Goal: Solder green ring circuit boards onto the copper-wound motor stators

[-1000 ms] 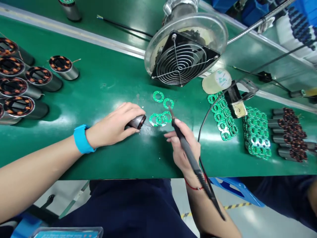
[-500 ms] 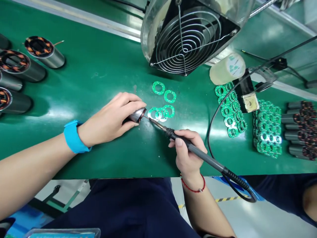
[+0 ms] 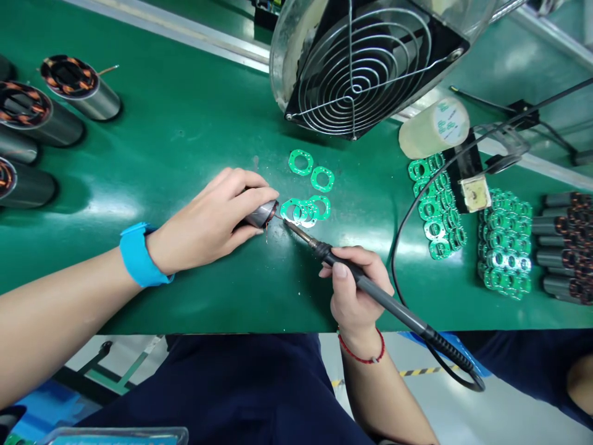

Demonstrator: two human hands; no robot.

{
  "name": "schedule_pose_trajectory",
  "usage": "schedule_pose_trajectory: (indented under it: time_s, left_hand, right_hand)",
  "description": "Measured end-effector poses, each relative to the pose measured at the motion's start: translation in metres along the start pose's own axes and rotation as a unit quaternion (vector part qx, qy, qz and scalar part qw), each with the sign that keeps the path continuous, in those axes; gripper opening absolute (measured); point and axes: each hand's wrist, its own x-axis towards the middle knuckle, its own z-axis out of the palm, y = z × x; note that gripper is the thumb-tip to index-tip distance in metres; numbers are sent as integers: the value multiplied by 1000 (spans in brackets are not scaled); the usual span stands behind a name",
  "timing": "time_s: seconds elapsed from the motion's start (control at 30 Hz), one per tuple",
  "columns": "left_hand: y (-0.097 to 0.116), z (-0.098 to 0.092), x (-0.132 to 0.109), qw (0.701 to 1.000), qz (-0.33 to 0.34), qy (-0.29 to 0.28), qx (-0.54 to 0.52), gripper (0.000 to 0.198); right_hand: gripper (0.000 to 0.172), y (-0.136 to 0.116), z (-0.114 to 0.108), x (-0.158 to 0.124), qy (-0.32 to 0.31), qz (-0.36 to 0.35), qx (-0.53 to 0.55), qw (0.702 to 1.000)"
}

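Note:
My left hand (image 3: 222,213) is closed around a motor stator (image 3: 262,214), a short metal cylinder lying on its side with its wound end turned right. Thin wire ends stick out from that end. In my right hand (image 3: 359,284) is a soldering iron (image 3: 343,262), gripped like a pen. Its tip is close to the wires at the stator's end; I cannot tell whether they touch. Just beyond the tip lie several overlapping green ring-shaped circuit boards (image 3: 319,207), with two more boards (image 3: 301,162) behind them.
Upright stators (image 3: 95,99) stand at the left. A caged fan (image 3: 356,80) overhangs the back. To the right are a tape roll (image 3: 424,133), a sponge holder (image 3: 475,193), stacked circuit boards (image 3: 504,244) and more stators (image 3: 553,259). The iron's cable (image 3: 393,247) crosses the green table (image 3: 185,303).
The stator has shifted slightly right in my left hand, and a wire now points down from its end. My right hand and the soldering iron have moved slightly right with it.

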Motion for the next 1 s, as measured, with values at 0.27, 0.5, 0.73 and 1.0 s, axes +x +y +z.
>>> schedule_pose_trajectory:
  time_s: [0.27, 0.5, 0.73, 1.0]
  left_hand:
    - [-1, 1, 1, 1000, 13, -3, 11, 28]
    - [-1, 1, 1, 999, 23, -5, 23, 27]
    - [1, 2, 0, 999, 18, 9, 36, 27]
    - [20, -10, -6, 977, -135, -20, -166, 37]
  right_hand:
    - [10, 1, 0, 0, -4, -1, -1, 1000]
    - [22, 3, 0, -1, 8, -34, -39, 999]
    - [31, -18, 1, 11, -119, -11, -70, 990]
    - [40, -27, 31, 21, -74, 76, -30, 994]
